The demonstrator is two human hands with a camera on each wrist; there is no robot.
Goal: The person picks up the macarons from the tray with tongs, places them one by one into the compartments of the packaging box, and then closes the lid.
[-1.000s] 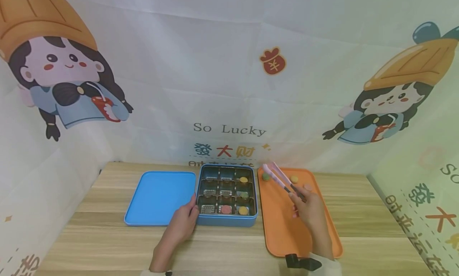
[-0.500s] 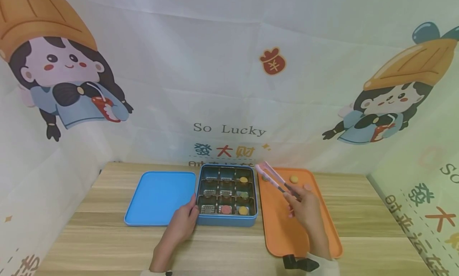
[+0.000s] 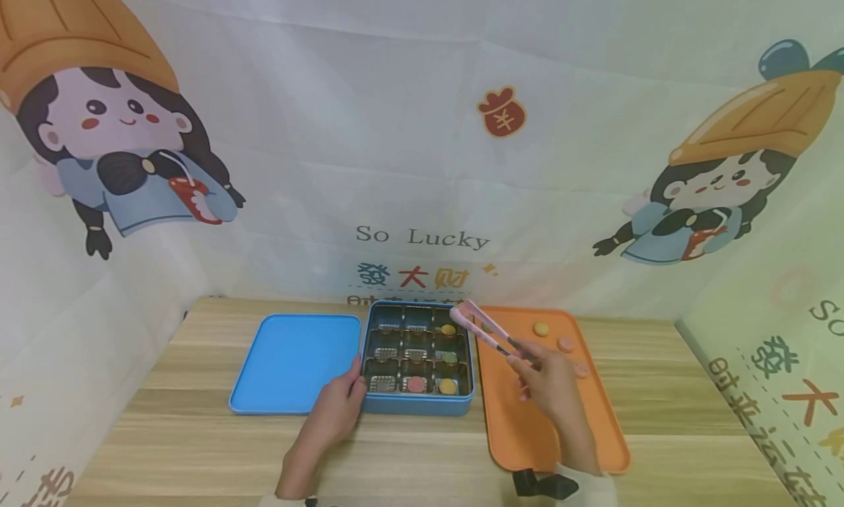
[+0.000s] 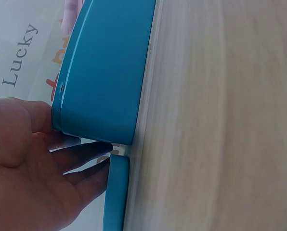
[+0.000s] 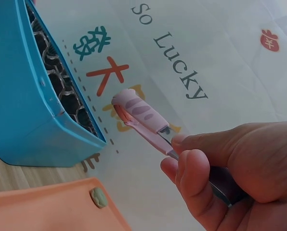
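Observation:
My right hand point(image 3: 549, 379) grips a pair of tongs point(image 5: 146, 118) with pink tips. In the head view their tips hang over the back right compartment of the blue tin box point(image 3: 418, 406). Whether anything sits between the tips I cannot tell. My left hand point(image 3: 339, 398) holds the box's left front corner, thumb at the rim and fingers beside the wall. Inside the box, a black divider forms compartments. Its right column has a yellow cookie point(image 3: 448, 330), a green cookie point(image 3: 449, 357) and another yellow cookie point(image 3: 448, 386). A pink cookie point(image 3: 416, 384) lies front middle.
Right of the box lies an orange tray point(image 3: 527, 434) with a yellow cookie point(image 3: 541, 330), two pink cookies point(image 3: 565, 343) and a green cookie point(image 5: 98, 197). A blue lid point(image 3: 290, 368) lies left of the box. A printed cloth point(image 3: 422, 163) rises behind the table point(image 3: 409, 456).
My right hand has moved left with the tongs, from above the orange tray to the box's back right compartment. The left hand has stayed at the box.

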